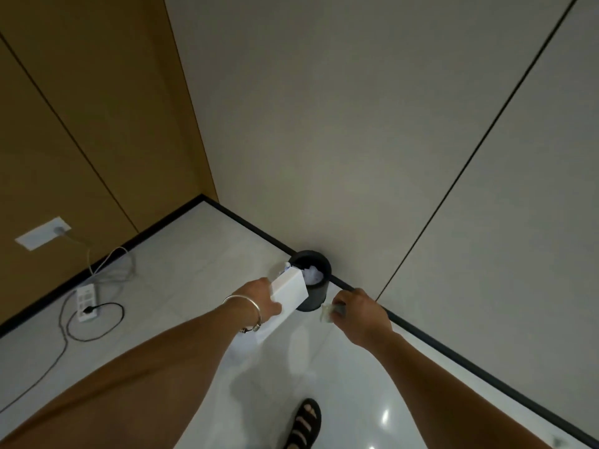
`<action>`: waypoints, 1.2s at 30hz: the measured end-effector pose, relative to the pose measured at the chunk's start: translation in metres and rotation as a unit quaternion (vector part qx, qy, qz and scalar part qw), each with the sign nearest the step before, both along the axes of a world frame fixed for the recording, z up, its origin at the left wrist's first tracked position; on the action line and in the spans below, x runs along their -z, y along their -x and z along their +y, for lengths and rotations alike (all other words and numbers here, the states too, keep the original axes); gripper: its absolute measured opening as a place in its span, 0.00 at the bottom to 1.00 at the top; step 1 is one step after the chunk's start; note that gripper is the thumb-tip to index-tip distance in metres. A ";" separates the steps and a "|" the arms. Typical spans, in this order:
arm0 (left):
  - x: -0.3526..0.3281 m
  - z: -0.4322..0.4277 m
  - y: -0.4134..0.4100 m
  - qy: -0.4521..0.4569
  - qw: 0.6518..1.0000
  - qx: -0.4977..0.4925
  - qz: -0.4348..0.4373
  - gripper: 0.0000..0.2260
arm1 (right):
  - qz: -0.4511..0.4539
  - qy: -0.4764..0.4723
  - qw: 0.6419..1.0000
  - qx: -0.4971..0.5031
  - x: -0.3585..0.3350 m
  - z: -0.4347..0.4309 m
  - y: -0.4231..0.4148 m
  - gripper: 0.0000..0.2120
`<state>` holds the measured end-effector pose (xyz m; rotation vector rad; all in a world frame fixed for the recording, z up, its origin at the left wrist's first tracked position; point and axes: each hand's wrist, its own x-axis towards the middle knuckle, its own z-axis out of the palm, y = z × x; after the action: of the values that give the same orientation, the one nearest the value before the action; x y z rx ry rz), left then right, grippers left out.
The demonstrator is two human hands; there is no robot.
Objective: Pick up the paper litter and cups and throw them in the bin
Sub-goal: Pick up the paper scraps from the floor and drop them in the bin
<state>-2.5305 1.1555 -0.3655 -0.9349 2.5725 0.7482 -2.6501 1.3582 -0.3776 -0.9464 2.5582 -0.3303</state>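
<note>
A small black round bin stands on the floor against the wall, with crumpled white paper inside. My left hand grips a white sheet of folded paper whose upper edge reaches over the bin's left rim. Some crumpled litter with blue marks shows just above that edge. My right hand is to the right of the bin and pinches a small pale scrap of litter beside the bin's wall.
A white power strip with a black plug and looping cables lies on the pale tiled floor at left, below a wall socket. Dark skirting runs along both walls. My sandalled foot is at the bottom.
</note>
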 end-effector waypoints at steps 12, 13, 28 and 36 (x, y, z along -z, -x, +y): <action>0.049 -0.143 0.164 -0.086 0.995 0.001 -0.049 0.24 | -0.057 -0.047 0.996 0.052 0.037 -0.120 0.135 0.12; 0.059 -0.157 0.178 -0.095 0.994 0.007 -0.060 0.24 | -0.063 -0.051 0.995 0.063 0.045 -0.130 0.146 0.12; 0.310 -0.266 0.365 -0.122 0.949 0.145 -0.252 0.23 | -0.178 -0.093 0.954 0.222 0.285 -0.253 0.269 0.13; 0.457 -0.236 0.423 -0.108 0.930 0.221 -0.273 0.17 | -0.183 -0.126 0.954 0.203 0.448 -0.261 0.306 0.15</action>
<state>-2.9533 0.9200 -0.8223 -0.3912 2.0405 0.5283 -2.9565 1.0973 -0.8256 -0.2327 2.3533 -0.2524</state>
